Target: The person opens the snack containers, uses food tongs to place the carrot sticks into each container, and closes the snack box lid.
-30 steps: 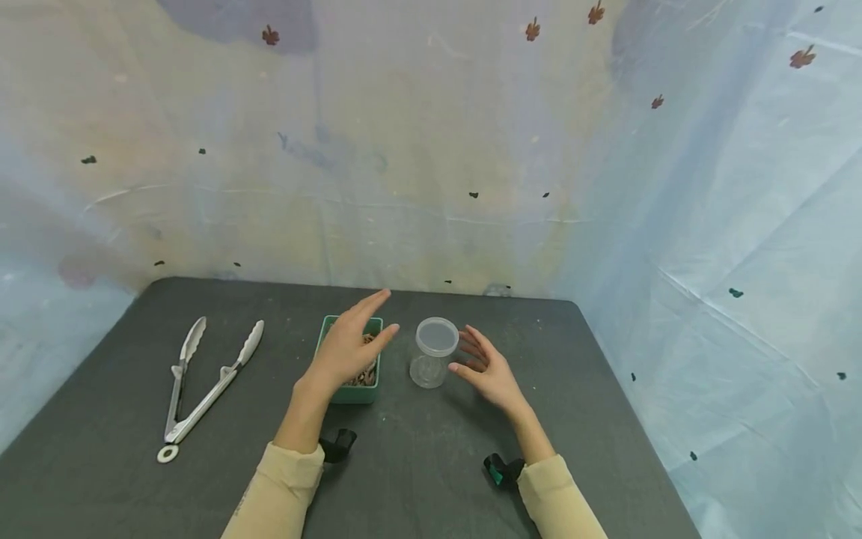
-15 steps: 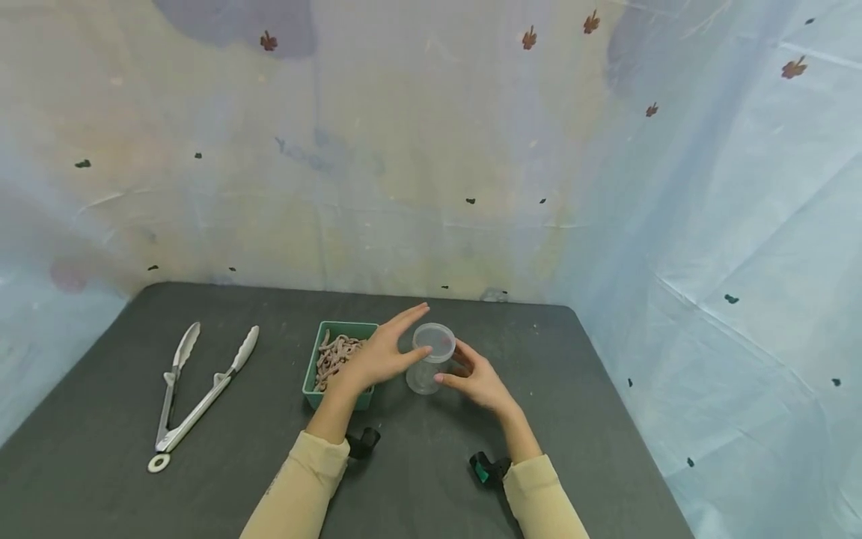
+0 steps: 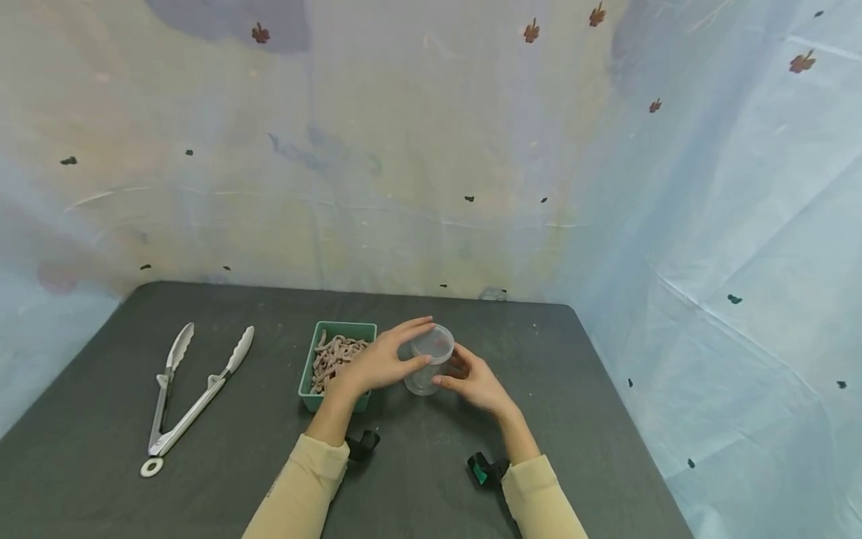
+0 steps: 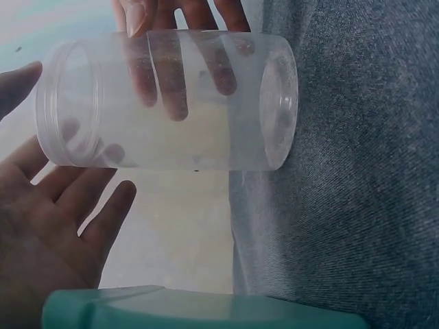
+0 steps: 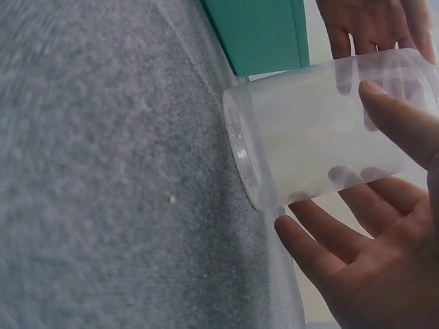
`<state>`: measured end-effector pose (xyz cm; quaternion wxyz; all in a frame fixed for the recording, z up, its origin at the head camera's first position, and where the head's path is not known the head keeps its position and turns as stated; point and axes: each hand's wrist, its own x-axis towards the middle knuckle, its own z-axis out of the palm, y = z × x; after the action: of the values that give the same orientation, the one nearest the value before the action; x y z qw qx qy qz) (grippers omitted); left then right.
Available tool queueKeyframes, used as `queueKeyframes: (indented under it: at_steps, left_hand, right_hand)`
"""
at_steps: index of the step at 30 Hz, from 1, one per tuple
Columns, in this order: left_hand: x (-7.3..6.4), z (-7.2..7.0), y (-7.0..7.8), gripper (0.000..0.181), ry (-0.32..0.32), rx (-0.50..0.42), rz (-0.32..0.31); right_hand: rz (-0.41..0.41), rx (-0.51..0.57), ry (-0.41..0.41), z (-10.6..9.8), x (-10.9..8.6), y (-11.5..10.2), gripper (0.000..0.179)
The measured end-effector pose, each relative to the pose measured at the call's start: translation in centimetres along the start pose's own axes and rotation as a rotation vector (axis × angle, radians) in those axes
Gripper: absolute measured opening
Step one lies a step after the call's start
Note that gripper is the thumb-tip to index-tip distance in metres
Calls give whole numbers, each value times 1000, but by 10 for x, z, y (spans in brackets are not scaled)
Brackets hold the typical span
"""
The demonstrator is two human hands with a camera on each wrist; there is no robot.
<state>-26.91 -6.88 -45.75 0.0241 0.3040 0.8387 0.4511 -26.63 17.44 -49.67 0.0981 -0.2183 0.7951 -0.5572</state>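
A clear plastic jar with a translucent lid stands upright on the dark table, between both hands. My left hand reaches round the lid from the left, its thumb on the near side and fingers on the far side. From the right, my right hand grips the jar's body, thumb in front. In the right wrist view, the right fingers lie along the jar's side, partly seen through its wall. The left wrist view has the left fingers round the lid end.
A green plastic tub of brownish-pink curled pieces sits just left of the jar, partly behind the left forearm. Metal tongs with pale tips lie spread at the table's left. A pale patterned sheet hangs behind the table.
My left hand has moved right, from above the tub to the jar's lid. The right hand has closed in on the jar's body. More of the tub shows.
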Motion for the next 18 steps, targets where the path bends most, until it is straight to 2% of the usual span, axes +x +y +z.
queueKeyframes:
  at_steps: [3,9,13,18]
  left_hand:
    - [0,1,-2,66,3,3,2]
    - [-2,3,-2,69,11,14,-33]
    - [-3,4,-1,69,20,18,-53]
    - [0,3,1,70,37,27,-46]
  right_hand:
    - [8,14,8,1,0,0,76]
    - [23,22,25,4,-2,1,74]
    - [14,13,23,5,-2,1,73]
    - [-6,0,38,4,0,-1,72]
